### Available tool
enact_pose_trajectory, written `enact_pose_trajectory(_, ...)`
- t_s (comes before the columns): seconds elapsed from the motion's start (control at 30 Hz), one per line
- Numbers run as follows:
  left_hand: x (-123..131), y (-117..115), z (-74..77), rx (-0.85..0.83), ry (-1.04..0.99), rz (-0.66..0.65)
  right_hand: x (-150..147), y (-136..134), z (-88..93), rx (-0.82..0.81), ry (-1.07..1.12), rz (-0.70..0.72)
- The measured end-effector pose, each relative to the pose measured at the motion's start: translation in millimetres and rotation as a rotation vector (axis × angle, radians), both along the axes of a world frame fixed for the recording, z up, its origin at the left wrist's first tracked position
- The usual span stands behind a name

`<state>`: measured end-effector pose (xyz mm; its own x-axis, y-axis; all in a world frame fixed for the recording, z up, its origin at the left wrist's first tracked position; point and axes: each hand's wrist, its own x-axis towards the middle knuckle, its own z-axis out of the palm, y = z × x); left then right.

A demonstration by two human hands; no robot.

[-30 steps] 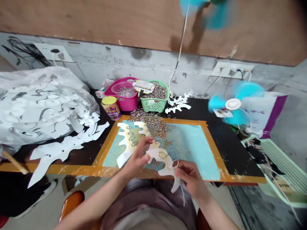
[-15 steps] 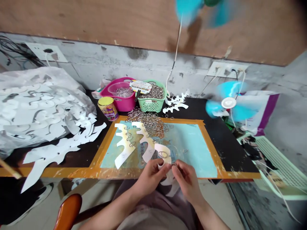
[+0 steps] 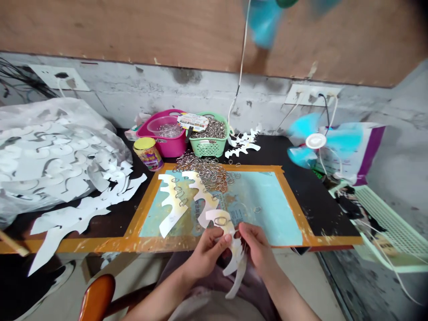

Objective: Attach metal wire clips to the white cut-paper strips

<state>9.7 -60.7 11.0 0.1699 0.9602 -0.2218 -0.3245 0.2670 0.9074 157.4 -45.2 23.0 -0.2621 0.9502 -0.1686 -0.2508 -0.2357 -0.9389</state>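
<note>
My left hand and my right hand meet at the front edge of the table, both pinching a white leaf-shaped cutout strip that hangs down over my lap. A metal ring sits in the strip's upper lobe. More linked white cutouts lie on the blue mat behind my hands. A heap of loose metal rings rests at the mat's far edge.
A green basket of rings and a pink basket with a clear bowl stand at the back. A yellow-lidded can is beside them. A bag of white cutouts fills the left. A blue fan spins at right.
My left hand came back from the mat to join my right hand at the table edge. The cutout strip now hangs lower between both hands.
</note>
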Motion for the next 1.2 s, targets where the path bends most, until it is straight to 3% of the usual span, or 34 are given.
enact_pose_trajectory(0.17,-1.0,6.1,2.1,-0.147,-0.092,0.118,17.6,6.2,11.9,0.122,-0.104,0.231)
enact_pose_trajectory(0.4,2.5,7.6,12.0,-0.049,0.072,0.108,12.5,5.0,17.0,0.131,-0.115,0.285)
enact_pose_trajectory(0.53,4.8,7.0,13.1,-0.109,-0.099,0.149,7.8,0.3,14.2,0.174,-0.081,0.275)
enact_pose_trajectory(0.8,12.6,5.9,4.6,-0.166,-0.350,0.059,6.9,-12.0,-2.2,0.179,0.072,0.262)
enact_pose_trajectory(1.1,6.1,16.4,0.6,-0.162,-0.252,-0.024,11.1,-3.3,-12.4,0.063,0.114,0.202)
enact_pose_trajectory(1.2,1.6,17.5,1.5,-0.146,-0.175,-0.066,10.2,-0.4,-12.0,0.051,0.020,0.156)
